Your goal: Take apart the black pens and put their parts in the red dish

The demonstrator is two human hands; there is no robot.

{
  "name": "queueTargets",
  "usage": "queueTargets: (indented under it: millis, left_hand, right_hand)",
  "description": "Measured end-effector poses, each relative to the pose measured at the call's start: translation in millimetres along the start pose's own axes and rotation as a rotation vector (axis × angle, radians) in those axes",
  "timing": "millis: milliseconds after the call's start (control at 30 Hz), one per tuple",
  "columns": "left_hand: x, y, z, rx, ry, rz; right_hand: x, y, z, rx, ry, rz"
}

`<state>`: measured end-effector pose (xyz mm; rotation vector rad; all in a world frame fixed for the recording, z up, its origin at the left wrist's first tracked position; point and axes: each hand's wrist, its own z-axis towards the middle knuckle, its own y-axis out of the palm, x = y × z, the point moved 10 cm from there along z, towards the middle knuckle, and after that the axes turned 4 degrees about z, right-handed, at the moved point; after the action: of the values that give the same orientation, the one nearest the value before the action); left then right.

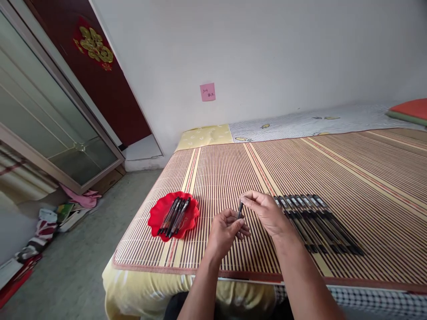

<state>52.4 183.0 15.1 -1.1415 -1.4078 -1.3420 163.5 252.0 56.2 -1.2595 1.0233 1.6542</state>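
Note:
Between my two hands is a dark pen [240,209], held tilted above the striped mat. My left hand [227,229] pinches its lower part with thumb and fingers. The fingertips of my right hand [263,209] are closed on its upper end. Most of the pen's lower length is hidden by my left fingers. To the left, a red scalloped plate [155,218] carries a small bundle of black pens [175,215]. Just right of my right hand, several pens [320,222] lie side by side in a slanted row, partly covered by my forearm.
A striped bamboo mat [220,178] covers the bed, with yellow bedding [150,289] hanging over the front edge. Against the wall is a pink note [207,92]. A red cushion [410,109] lies at the far right. A glass-panelled door [60,102] stands at left.

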Motion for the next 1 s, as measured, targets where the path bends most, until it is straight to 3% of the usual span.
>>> queueTargets:
  millis: [133,267,400,467,600,767,867,1000]
  left_hand:
    - [5,1.9,0,-0.021,0.007,-0.01]
    - [5,-8.5,1,0.005,0.002,-0.005]
    - [2,-20.7,5,0.075,0.036,0.096]
    - [3,-24.6,5,0.114,0.057,0.177]
    - [6,-28.6,5,0.151,0.071,0.236]
    - [7,-33.1,6,0.151,0.081,0.201]
    - [9,-35.4,6,0.158,0.098,0.172]
    - [11,-35.7,6,0.155,0.112,0.157]
  right_hand:
    - [5,-1,1,0.063,0.016,0.042]
    - [16,17,3,0.019,0.044,0.042]
    - [18,25,6,0.063,0.027,-0.094]
    - [15,25,6,0.058,0.016,-0.275]
    - [14,-3,5,0.117,0.049,-0.701]
    - [24,-54,1,0.226,0.157,-1.003]
    - [30,-62,0,0.212,0.205,-1.137]
    - [30,-55,1,0.16,0.212,-1.204]
